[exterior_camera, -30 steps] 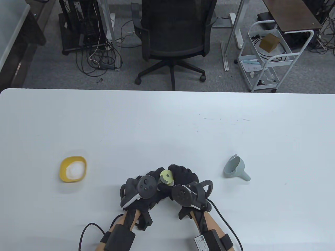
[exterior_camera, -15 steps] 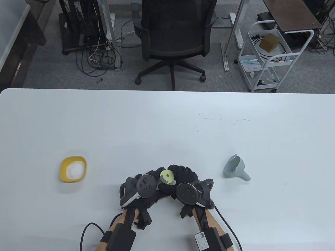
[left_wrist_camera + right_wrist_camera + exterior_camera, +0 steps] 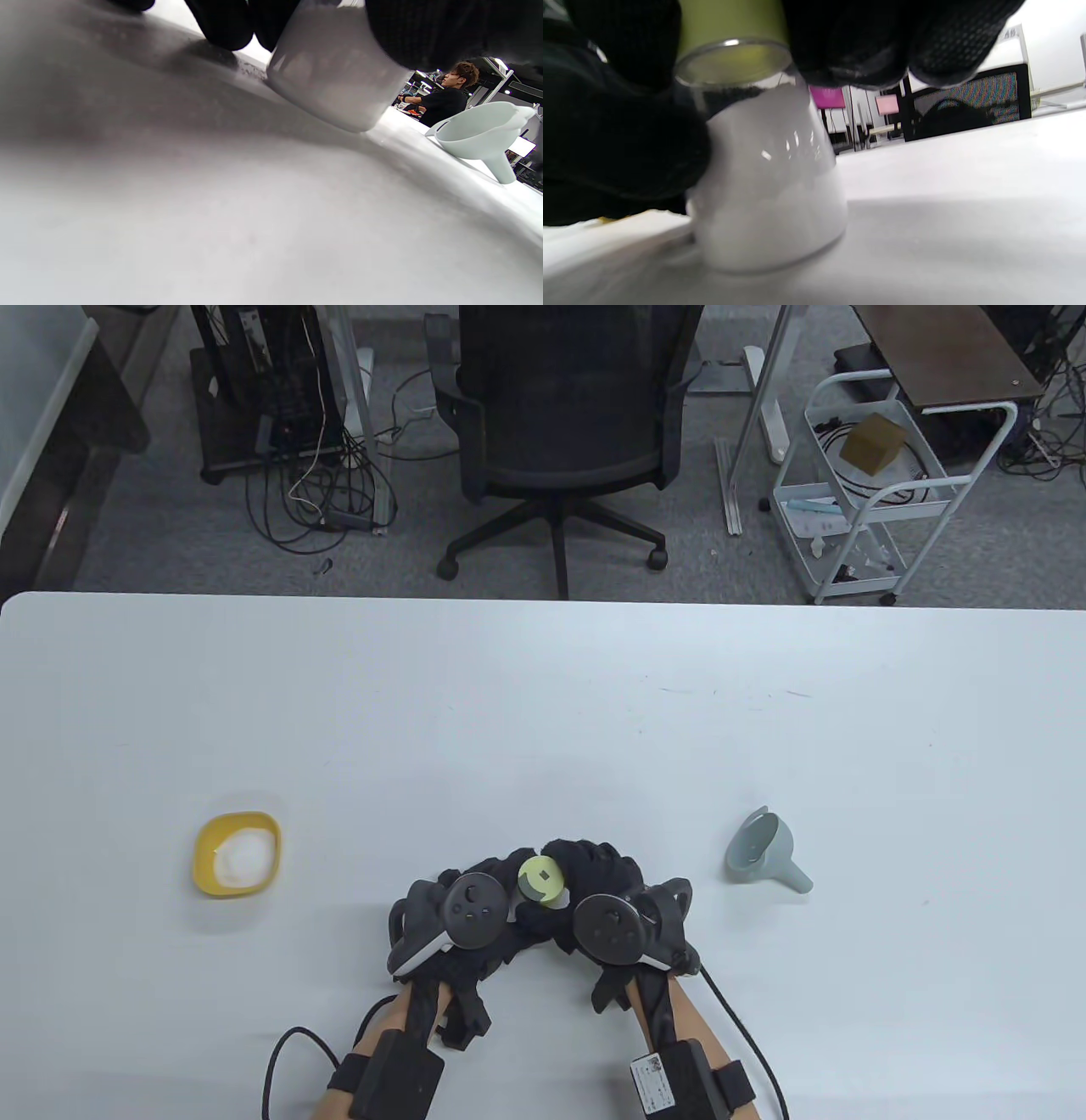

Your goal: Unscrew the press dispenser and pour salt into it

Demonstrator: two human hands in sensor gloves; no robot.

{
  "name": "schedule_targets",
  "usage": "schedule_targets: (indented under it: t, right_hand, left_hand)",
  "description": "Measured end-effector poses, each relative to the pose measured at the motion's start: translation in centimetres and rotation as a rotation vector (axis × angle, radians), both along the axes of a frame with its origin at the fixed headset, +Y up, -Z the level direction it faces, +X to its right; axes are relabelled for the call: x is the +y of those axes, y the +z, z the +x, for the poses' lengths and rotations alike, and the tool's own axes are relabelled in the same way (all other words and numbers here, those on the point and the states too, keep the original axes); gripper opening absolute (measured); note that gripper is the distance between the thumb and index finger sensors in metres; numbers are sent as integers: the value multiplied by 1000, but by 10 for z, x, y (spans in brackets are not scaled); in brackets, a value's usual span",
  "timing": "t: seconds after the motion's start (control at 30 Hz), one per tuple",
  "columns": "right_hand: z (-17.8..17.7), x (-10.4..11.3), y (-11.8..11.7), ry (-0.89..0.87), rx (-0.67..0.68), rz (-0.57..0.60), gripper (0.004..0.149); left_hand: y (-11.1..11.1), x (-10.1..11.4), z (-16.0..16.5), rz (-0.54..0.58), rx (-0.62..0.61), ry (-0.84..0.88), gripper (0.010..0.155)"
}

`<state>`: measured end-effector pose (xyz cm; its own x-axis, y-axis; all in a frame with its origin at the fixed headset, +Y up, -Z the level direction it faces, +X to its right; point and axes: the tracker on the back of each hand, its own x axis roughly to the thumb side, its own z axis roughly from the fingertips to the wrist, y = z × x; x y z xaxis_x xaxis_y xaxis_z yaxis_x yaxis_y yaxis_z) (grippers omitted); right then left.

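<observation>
You're gripping dispenser (image 3: 541, 881) two-handed, near table edge: left hand (image 3: 462, 912) wrapping white body, right hand (image 3: 607, 912) pinching green cap (image 3: 729, 25). Axis standing vertical; twist about it.

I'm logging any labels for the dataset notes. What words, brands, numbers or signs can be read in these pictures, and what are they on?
No text can be read with certainty.
White sticker on the right forearm strap: a printed code and small print, too small to read.
Sign in the right wrist view's background: a few characters, too blurred to read.
Press dispenser, its green cap, funnel, yellow salt bowl: no lettering visible.
</observation>
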<state>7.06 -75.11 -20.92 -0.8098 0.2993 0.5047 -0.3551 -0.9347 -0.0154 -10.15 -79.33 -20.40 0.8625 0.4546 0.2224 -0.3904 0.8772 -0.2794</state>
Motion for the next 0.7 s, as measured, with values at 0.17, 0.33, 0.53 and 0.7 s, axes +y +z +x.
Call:
schedule_targets:
  t: [0.17, 0.33, 0.53, 0.7]
  right_hand:
    - [-7, 4, 3, 42, -39, 121, 84]
    - [-7, 5, -2, 20, 8, 131, 80]
    - [-6, 8, -5, 28, 60, 80, 80]
    - [-8, 11, -5, 54, 126, -27, 82]
  left_hand:
    - [0, 0, 0, -3, -4, 0, 97]
    - [0, 0, 0, 2, -11, 1, 96]
    - [0, 0, 0, 4, -15, 1, 96]
    - [0, 0, 0, -2, -15, -2, 97]
